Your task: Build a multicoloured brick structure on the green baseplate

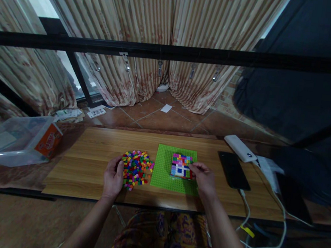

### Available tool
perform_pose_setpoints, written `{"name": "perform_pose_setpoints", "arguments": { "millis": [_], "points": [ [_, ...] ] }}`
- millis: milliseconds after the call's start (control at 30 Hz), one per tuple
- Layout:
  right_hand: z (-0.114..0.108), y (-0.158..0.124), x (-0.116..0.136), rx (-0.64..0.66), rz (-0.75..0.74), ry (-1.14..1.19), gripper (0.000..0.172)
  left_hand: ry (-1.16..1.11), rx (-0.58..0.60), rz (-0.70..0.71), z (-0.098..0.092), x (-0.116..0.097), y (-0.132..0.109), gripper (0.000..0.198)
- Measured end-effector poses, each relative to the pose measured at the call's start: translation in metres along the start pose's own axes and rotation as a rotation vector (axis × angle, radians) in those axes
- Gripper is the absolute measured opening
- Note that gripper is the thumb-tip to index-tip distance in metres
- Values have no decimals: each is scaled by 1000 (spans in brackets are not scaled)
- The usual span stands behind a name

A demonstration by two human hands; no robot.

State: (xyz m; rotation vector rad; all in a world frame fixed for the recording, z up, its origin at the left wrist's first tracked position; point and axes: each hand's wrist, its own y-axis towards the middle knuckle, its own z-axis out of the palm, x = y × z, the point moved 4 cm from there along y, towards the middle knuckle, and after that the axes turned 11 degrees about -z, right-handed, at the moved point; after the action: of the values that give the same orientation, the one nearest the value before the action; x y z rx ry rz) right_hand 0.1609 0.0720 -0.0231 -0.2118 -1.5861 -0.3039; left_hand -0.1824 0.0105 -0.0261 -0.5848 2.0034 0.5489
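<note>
Small multicoloured bricks (136,169) lie in a loose pile on the wooden table. At the pile's left edge rests my left hand (113,177), its fingers curled and their tips partly hidden. A green studded baseplate (161,175) lies right of the pile, bearing a block of built-up coloured bricks (181,166) with white and blue ones near its front. My right hand (204,178) reaches over the baseplate from the right, thumb and fingertips pinched together at the block's right side. Whatever lies between those fingertips is too small to make out.
Right of the baseplate, a black phone (234,171) lies by a white power bank (239,148), with white cables (282,217) running off the table. A clear plastic bin (16,143) stands at the left. A black rail (173,52) crosses before the curtains.
</note>
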Motion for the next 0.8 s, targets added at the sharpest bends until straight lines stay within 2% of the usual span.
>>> {"name": "perform_pose_setpoints", "arguments": {
  "millis": [400,567,700,767,800],
  "points": [
    [4,1,2,-1,75,86,36,-12,-2,-3,0,-1,1,39],
    [-8,-2,4,19,75,86,40,-48,-6,6,-1,-1,1,39],
    [-21,-17,21,-137,-64,-30,37,-63,-27,-4,-2,-1,-2,39],
    [-12,-31,35,-78,-180,-134,32,-69,-18,-3,-1,-2,-3,39],
    [0,-40,41,40,-232,-181,30,-75,-13,-3,-1,-2,-3,39]
  ]
}}
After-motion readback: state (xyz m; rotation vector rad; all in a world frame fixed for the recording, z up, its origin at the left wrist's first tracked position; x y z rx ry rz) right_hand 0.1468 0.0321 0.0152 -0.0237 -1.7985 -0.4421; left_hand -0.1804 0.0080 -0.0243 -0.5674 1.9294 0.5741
